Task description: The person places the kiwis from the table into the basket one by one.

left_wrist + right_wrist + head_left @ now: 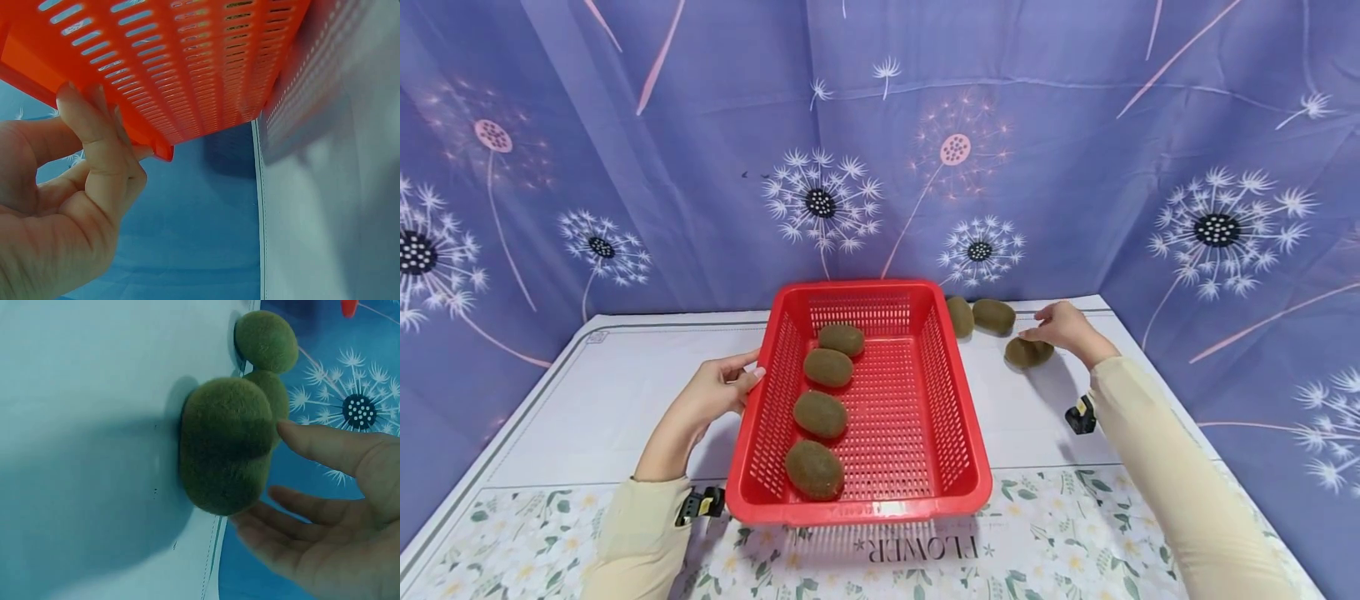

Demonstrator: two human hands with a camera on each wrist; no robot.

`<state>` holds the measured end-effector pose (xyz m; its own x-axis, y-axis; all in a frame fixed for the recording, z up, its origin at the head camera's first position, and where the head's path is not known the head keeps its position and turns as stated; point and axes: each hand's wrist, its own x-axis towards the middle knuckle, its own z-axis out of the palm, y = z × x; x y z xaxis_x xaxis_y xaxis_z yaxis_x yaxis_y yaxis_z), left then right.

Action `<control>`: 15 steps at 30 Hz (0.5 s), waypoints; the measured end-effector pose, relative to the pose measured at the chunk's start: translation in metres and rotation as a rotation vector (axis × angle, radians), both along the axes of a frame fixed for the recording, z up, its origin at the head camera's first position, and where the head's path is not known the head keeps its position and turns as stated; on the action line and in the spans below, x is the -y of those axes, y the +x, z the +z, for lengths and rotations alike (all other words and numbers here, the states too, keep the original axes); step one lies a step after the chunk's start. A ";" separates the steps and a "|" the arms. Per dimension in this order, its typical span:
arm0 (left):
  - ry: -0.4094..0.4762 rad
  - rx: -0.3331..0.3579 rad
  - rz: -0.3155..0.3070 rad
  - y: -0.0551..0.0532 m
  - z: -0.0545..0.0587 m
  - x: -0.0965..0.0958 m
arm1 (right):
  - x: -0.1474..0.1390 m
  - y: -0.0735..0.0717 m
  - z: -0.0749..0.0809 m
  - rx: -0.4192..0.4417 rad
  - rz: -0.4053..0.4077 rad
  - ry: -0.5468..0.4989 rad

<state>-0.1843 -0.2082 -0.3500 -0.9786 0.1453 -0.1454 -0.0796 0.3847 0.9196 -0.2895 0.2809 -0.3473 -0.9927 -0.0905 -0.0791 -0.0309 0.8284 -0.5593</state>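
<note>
A red plastic basket [880, 512] with slotted walls stands in the middle of the head view. Along its left side lie several brown, fuzzy kiwis [820, 414] in a row. My left hand [713, 392] pinches the basket's left rim between thumb and fingers; the left wrist view shows the fingertips [78, 103] against the red edge. To the right of the basket, my right hand [1063, 329] is spread at a kiwi [225, 447] that rests on the table. Its thumb and fingers are at the kiwi's near side, loosely bent rather than closed round it.
Two more kiwis [994, 317] lie by the basket's far right side, one close against its wall. A purple curtain [880, 167] with dandelion prints rises behind and beside the table. A white sheet with a floral front strip [1060, 542] covers the tabletop.
</note>
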 end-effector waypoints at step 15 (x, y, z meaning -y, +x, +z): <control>-0.007 0.006 0.011 0.001 0.000 0.000 | -0.002 0.010 -0.015 0.283 -0.142 -0.092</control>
